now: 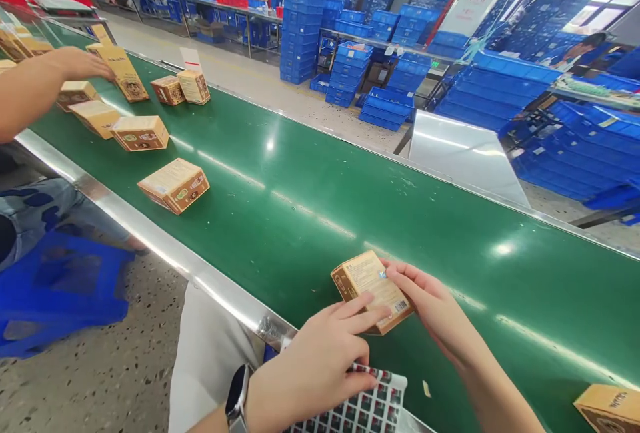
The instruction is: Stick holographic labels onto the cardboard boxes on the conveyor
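Observation:
A small tan-and-brown cardboard box [367, 279] lies tilted on the green conveyor belt, its printed face and barcode turned up. My right hand [425, 296] grips its right side, with fingertips at a small blue shiny sticker [383, 274] near the edge. My left hand [320, 353], with a watch on the wrist, rests two outstretched fingers flat on the box's lower face; its other fingers are bent. Under that hand lies a sheet of small dark printed stickers [373, 406], partly hidden, at the belt's near edge.
Several similar boxes [175, 183] stand farther left on the belt [280, 219], where another person's hand [75, 65] touches a taller box [125, 73]. One more box [613, 406] is at lower right. A metal rail [225, 303] edges the belt. Stacked blue crates [303, 26] stand beyond.

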`<state>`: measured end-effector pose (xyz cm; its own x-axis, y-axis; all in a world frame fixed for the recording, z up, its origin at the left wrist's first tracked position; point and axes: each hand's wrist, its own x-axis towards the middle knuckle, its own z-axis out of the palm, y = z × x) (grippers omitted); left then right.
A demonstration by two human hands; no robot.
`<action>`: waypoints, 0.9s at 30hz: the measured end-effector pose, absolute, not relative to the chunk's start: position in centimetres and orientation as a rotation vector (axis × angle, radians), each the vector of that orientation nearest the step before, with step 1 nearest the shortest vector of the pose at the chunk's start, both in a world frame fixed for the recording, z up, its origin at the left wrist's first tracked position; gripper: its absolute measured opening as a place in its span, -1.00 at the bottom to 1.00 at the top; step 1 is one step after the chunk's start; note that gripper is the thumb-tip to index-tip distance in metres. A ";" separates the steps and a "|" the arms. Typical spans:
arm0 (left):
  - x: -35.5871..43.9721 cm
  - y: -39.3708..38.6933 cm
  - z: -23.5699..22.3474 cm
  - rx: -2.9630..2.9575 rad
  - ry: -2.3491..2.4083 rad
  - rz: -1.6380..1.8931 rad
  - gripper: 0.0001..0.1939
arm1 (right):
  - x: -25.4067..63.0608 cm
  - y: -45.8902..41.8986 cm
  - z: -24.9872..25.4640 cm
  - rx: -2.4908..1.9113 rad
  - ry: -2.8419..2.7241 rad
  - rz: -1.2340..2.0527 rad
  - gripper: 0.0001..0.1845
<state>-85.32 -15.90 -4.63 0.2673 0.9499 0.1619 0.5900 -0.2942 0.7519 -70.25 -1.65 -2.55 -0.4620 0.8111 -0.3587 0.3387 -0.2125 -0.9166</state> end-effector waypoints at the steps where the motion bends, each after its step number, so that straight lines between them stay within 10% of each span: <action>1: -85.2 -15.9 -4.6 1.983 1.380 0.830 -0.83 | -70.1 -1.7 -2.4 -1.360 -1.690 1.705 -0.46; 27: -81.3 -14.6 -4.6 2.200 1.240 0.729 -0.79 | -65.5 -2.7 -5.6 -1.429 -1.711 1.108 -0.52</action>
